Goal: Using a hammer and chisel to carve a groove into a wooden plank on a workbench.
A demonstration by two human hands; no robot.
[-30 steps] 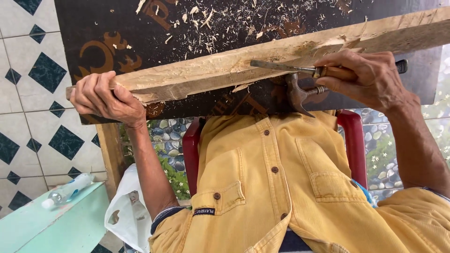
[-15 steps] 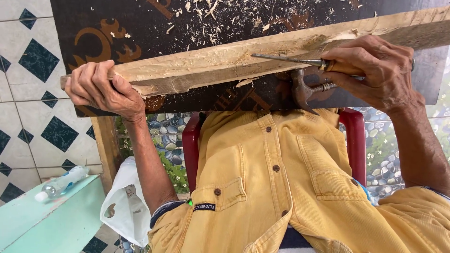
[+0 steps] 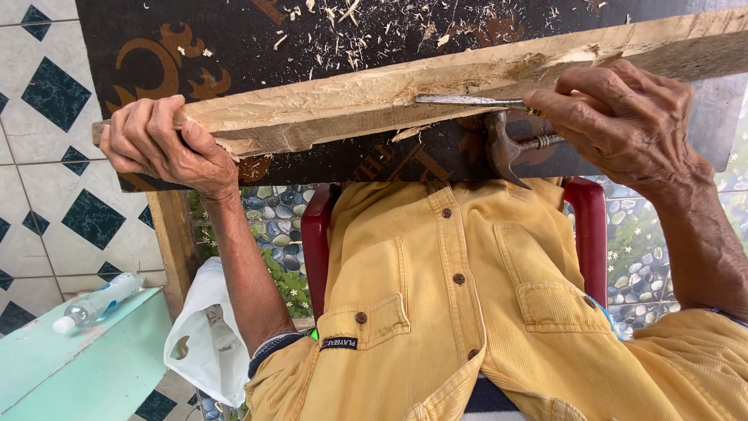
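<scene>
A dark work table (image 3: pixel 195 31) with painted orange scrollwork fills the top of the head view, its surface strewn with pale wood chips (image 3: pixel 366 23). Along its near edge lies a long rough wooden plank (image 3: pixel 327 105). Its long axis runs from side to side in front of the person and tilts a little, so that the end at the picture's left sits closer to the near edge than the far end, which runs out of the picture at the right. The plank's upper face is freshly cut and ragged.

The left hand (image 3: pixel 160 144) is clenched over the plank's end near the table's near left corner, fingers wrapped over the top and thumb beneath. The right hand (image 3: pixel 623 125) sits well apart from it, further along the plank, and grips the handle of a chisel (image 3: pixel 467 100). The chisel lies almost parallel to the plank's long axis. Its blade points toward the left hand, and its tip rests on the cut face about midway between the two hands.

A claw hammer (image 3: pixel 510 148) shows just below the right hand, with its head hanging at the table's near edge. I cannot tell whether the lower fingers hold its shaft or whether it merely rests there.
</scene>
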